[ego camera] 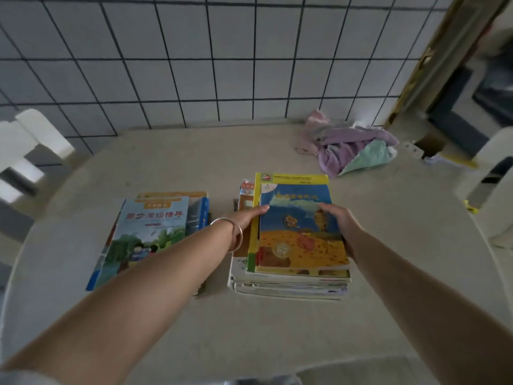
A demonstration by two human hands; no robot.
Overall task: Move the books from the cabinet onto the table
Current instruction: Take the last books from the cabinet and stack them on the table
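Note:
A tall stack of books (288, 284) stands on the beige round table (249, 337), right of centre. Its top book (297, 232) has a blue and orange picture cover with a yellow border. My left hand (245, 219), a silver bangle on its wrist, grips the stack's left edge with the thumb on the top cover. On the right edge my right hand (337, 220) holds the same top books. A lower pile of books (150, 234) with a light blue cover lies to the left, partly under my left forearm. The cabinet is out of view.
A crumpled purple and green cloth (358, 148) lies at the table's back right. A tiled wall (194, 65) runs behind the table. White plastic chairs stand at the left (25, 151) and right (494, 190). A doorway opens at the upper right.

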